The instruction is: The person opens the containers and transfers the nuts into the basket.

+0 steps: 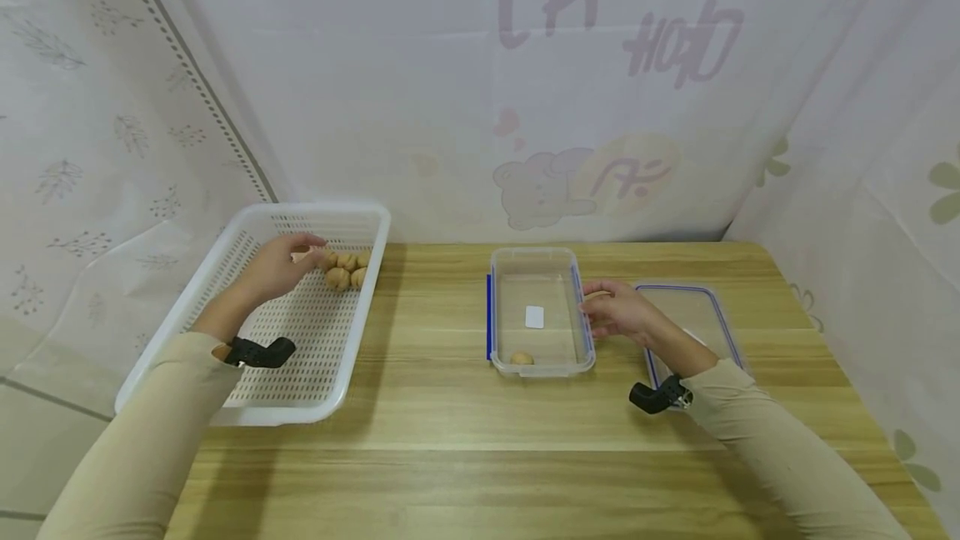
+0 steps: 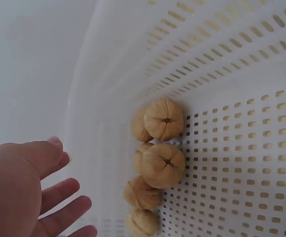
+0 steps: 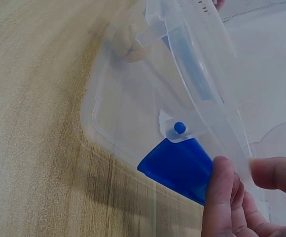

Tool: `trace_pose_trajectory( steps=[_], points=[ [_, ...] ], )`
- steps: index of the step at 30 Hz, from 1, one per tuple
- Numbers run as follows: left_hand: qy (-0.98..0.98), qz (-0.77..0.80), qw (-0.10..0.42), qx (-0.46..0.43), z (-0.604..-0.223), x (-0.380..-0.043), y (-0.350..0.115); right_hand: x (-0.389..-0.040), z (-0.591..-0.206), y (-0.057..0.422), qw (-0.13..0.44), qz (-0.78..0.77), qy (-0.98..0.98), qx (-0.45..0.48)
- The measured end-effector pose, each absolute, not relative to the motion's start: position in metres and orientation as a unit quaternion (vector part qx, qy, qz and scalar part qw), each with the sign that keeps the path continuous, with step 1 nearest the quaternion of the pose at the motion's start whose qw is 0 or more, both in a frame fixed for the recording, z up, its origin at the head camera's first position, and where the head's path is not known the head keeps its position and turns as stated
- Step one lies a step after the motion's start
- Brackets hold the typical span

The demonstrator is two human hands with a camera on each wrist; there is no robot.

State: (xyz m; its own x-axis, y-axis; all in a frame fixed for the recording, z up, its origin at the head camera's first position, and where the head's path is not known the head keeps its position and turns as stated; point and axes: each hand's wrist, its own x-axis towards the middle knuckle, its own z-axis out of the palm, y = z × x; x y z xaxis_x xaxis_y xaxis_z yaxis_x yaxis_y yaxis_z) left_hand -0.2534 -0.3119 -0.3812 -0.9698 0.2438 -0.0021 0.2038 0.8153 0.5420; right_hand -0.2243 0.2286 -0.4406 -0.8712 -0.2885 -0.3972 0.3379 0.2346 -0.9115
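Observation:
My left hand (image 1: 277, 267) hovers over the white plastic basket (image 1: 381, 273), fingers spread and holding nothing. Several walnuts (image 2: 163, 165) lie in a cluster against the basket's side wall, just beyond those fingertips. On the table, my right hand (image 1: 618, 311) grips the right edge of a clear plastic box (image 1: 536, 370). In the right wrist view its thumb sits at the rim and its fingers touch the side by a blue latch (image 3: 177, 168). One walnut (image 1: 521, 358) rests in the box's near left corner.
A clear lid with a blue seal (image 1: 678, 286) lies right of the box, partly under my right forearm. The wooden table (image 1: 450, 415) meets a printed white curtain (image 1: 420, 107) at the back. A white label (image 1: 534, 317) shows on the box's bottom.

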Motion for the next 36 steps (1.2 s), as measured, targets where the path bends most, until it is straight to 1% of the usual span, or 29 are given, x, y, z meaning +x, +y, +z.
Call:
trace_pose_trajectory(
  steps=[9,16,22,27,36],
  points=[
    [0.96,0.242,0.033,0.139,-0.374,-0.248,-0.298,-0.226,-0.445,0.229,0.254,-0.619,0.743,0.021],
    [0.954,0.243,0.053,0.166,-0.369,-0.245,-0.285,-0.226,-0.443,0.229,0.253,-0.618,0.744,0.02],
    [0.961,0.212,0.052,0.168,-0.363,-0.242,-0.273,-0.225,-0.441,0.228,0.255,-0.62,0.742,0.019],
    [0.963,0.197,0.063,0.172,-0.359,-0.24,-0.262,-0.224,-0.44,0.227,0.256,-0.62,0.742,0.022],
    [0.965,0.17,0.064,0.186,-0.359,-0.236,-0.243,-0.223,-0.44,0.228,0.256,-0.619,0.743,0.015]
  ],
)
